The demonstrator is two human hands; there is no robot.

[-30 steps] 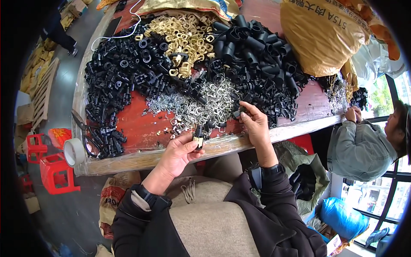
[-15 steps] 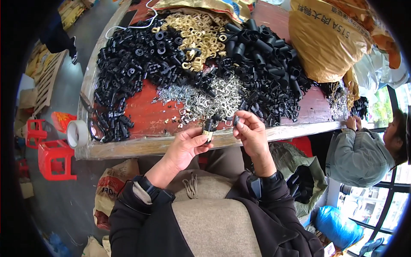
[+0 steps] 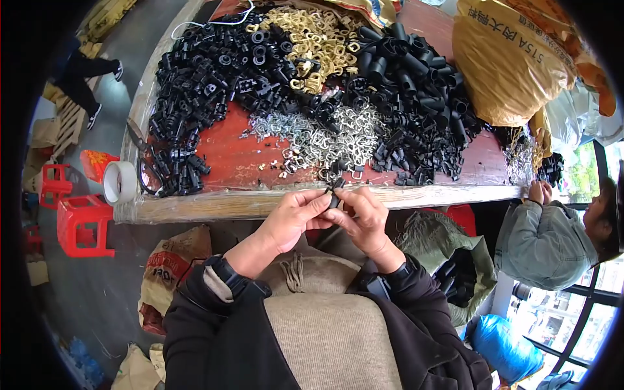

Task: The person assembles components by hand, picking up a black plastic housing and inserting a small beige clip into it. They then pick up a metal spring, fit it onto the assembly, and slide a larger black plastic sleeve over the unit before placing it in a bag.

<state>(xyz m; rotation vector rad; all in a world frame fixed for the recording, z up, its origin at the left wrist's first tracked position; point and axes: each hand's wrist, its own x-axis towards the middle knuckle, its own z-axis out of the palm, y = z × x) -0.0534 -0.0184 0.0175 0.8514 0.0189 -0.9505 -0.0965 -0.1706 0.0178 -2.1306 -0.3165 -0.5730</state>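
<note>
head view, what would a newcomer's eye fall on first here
Probably the bright gold pieces heaped at the table's far middle, between black parts on the left and black tubes on the right. Nearer the middle, silver rings lie spread on the red top. At the near edge, the left hand and right hand meet at a small dark part.

The held part (image 3: 334, 201) is looking like plastic, silvery rings (image 3: 357, 135) are shining like metal, the table edge (image 3: 253, 206) is showing wood.
</note>
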